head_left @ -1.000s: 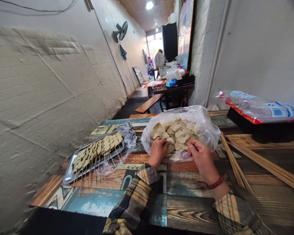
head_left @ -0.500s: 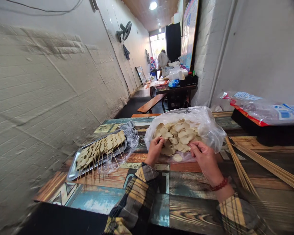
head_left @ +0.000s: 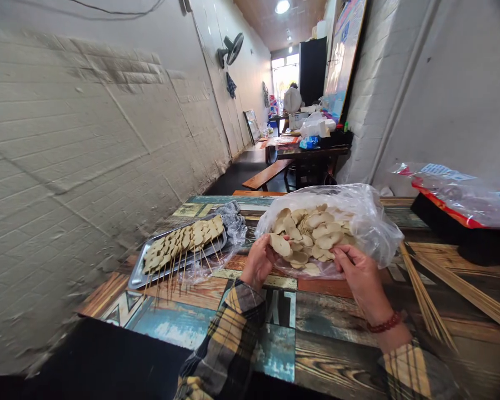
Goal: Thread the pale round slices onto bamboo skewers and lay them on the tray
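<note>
A clear plastic bag [head_left: 379,222] lies spread on the table, with a heap of thin, roundish beige slices [head_left: 312,225] in its mouth. My left hand [head_left: 259,261] pinches one beige slice [head_left: 280,245] by its edge, tilted up at the heap's near left. My right hand [head_left: 360,278] is closed, thumb against fingers, at the heap's near right edge; what it grips, if anything, I cannot make out. To the left, a metal tray [head_left: 135,278] bears rows of the same slices threaded on skewers [head_left: 185,266], their sticks jutting over the near rim.
Loose bundles of wooden skewers [head_left: 427,300] lie right of the bag. Behind them stands a black tray with a plastic-wrapped package [head_left: 462,197]. Crumpled plastic [head_left: 233,222] sits beside the metal tray. Farther back are a bench [head_left: 266,175], a cluttered table and a person [head_left: 292,100].
My left hand has lifted a slice from the heap and turned so its face shows. My right hand stays by the heap's right edge. The whole view has shifted slightly.
</note>
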Demonstrator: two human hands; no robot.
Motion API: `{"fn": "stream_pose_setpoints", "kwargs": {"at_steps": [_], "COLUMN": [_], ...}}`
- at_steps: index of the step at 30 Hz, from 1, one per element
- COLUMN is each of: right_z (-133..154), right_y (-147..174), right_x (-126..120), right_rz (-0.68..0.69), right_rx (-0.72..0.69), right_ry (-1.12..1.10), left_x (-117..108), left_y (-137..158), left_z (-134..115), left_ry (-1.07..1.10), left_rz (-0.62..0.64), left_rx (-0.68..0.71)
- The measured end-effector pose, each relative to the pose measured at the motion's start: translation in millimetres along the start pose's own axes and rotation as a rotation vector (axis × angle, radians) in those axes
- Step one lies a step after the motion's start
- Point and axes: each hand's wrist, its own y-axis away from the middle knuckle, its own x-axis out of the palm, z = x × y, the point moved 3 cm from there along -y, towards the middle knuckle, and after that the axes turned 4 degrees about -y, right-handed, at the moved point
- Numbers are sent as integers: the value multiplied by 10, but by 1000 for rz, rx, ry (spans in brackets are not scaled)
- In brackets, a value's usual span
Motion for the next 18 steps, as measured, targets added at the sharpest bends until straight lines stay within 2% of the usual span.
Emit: {"fn": "stream_pose_setpoints", "kwargs": {"at_steps": [5, 7, 11, 14, 18], "right_z": [26, 47, 79, 80, 55], "right_y": [1, 2, 1, -4, -24], "right_x": [-19, -20, -8, -3, 2], "right_rz": [-22, -33, -26, -28, -31], "right_rx": [37, 35, 8, -5, -1], "right_ry": [-10, -9, 15, 26, 24], "left_x": [-52, -73, -19, 126, 333], "left_y": [-76, -106, -118, -138, -257], "left_z": [36, 32, -24, -30, 16], "left_ry": [-142, -348, -950, -1258, -1493], "left_rz": [-47, -118, -254, -219, -132], "left_rx": [109, 214, 519, 663, 658]}}
